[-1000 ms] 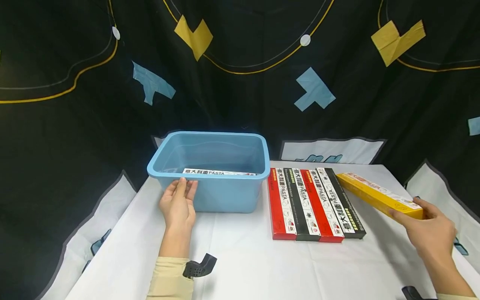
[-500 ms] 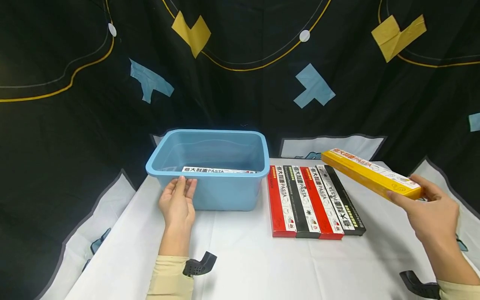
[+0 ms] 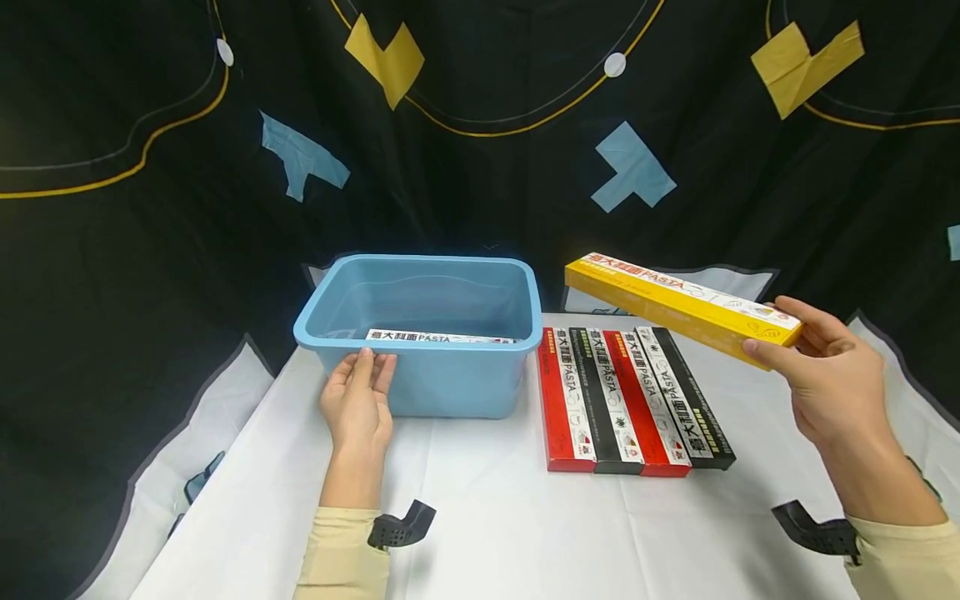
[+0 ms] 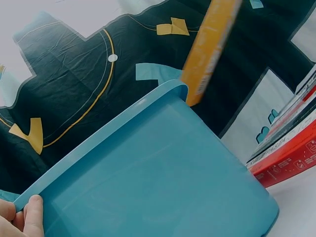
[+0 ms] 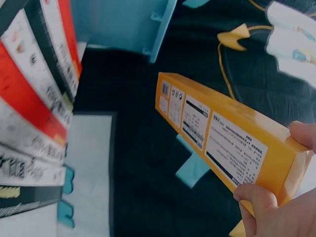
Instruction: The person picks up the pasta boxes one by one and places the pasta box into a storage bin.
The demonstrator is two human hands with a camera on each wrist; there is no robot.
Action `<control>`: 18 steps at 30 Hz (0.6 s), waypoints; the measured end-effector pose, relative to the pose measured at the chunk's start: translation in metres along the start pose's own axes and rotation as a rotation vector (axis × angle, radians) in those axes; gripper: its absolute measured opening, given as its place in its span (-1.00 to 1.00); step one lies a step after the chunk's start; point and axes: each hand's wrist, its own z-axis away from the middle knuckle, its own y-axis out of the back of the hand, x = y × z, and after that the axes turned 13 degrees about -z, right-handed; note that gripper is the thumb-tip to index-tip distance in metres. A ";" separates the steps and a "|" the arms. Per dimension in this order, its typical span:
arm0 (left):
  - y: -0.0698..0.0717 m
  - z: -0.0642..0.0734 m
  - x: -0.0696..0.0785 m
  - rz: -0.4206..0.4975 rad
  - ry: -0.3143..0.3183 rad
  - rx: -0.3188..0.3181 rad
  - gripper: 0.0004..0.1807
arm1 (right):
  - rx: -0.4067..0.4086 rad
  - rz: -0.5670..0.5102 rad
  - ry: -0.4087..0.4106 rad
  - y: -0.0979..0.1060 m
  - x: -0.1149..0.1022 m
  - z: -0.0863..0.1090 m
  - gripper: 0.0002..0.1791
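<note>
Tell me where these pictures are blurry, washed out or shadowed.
Head view: mostly crisp, with a soft shadow at lower right on the white table; left wrist view: the yellow box is smeared, and the upper left corner looks washed out; right wrist view: that box's printed panels look clearer, while the red and black boxes look soft.

The blue tub (image 3: 450,387) hides part of a pasta box (image 3: 441,337) inside; left wrist view, the yellow box (image 4: 210,49) blurs, top cropped!
</note>
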 end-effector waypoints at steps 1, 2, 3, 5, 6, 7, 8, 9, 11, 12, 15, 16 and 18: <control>0.000 0.000 0.000 0.001 0.002 -0.001 -0.71 | -0.026 -0.016 0.012 -0.005 -0.001 -0.001 -0.21; 0.000 0.000 0.000 0.002 0.003 -0.001 -0.70 | -0.052 -0.027 0.023 -0.010 -0.002 -0.002 -0.23; -0.001 0.000 0.000 0.003 0.004 -0.003 -0.70 | -0.074 -0.030 0.033 -0.016 -0.002 -0.002 -0.24; 0.000 0.000 0.001 -0.003 0.007 -0.002 -0.69 | -0.122 -0.026 0.053 -0.029 -0.001 -0.004 -0.25; 0.001 0.000 0.001 -0.006 0.009 -0.001 -0.68 | -0.145 -0.021 0.058 -0.035 0.000 -0.004 -0.25; 0.001 0.000 0.001 -0.008 0.010 -0.001 -0.67 | -0.166 -0.017 0.060 -0.041 0.002 -0.005 -0.24; 0.002 -0.001 0.001 -0.011 0.010 -0.002 -0.67 | -0.185 -0.005 0.061 -0.047 0.003 -0.005 -0.24; 0.002 -0.001 0.000 -0.012 0.010 -0.002 -0.66 | -0.202 0.008 0.061 -0.053 0.005 -0.005 -0.24; 0.003 -0.002 -0.001 -0.018 0.009 -0.002 -0.66 | -0.236 0.028 0.049 -0.064 0.008 -0.004 -0.23; 0.004 -0.002 -0.001 -0.018 0.008 -0.002 -0.66 | -0.247 0.034 0.041 -0.070 0.009 -0.004 -0.24; 0.003 -0.002 -0.001 -0.021 0.004 -0.002 -0.65 | -0.291 0.054 0.014 -0.085 0.013 -0.006 -0.25; 0.003 -0.002 -0.001 -0.024 0.002 -0.002 -0.66 | -0.305 0.064 0.005 -0.089 0.014 -0.008 -0.25; 0.001 -0.001 -0.001 -0.025 0.000 -0.001 -0.66 | -0.335 0.103 0.002 -0.098 0.017 -0.011 -0.26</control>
